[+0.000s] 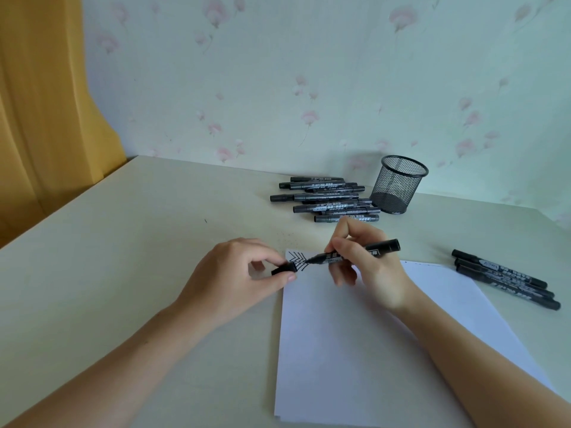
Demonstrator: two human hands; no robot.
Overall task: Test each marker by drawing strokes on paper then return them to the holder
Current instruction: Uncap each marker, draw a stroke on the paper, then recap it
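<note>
Head view: right hand (pixel 367 261) grips marker (pixel 355 253), left hand (pixel 241 273) pinches cap (pixel 284 269); three markers (pixel 506 279) right.

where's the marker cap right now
In the head view, the cap is pinched in the left hand, at the paper's top-left corner.

Place: a room in a home, set up as a small desk corner.
Wall: pale wallpaper (pixel 309 72) printed with faded pink flowers, a domestic pattern rather than an office or shop finish.
Window side: a mustard-yellow curtain (pixel 40 103) hangs at the left, reaching down beside the tabletop edge.
Tabletop: plain cream tabletop (pixel 139 242) pushed against the wall.
Desk things: a black mesh pen holder (pixel 397 183), a heap of black markers (pixel 327 199) beside it, and white paper (pixel 370 350), all ordinary household stationery.
Light: soft daylight.
</note>
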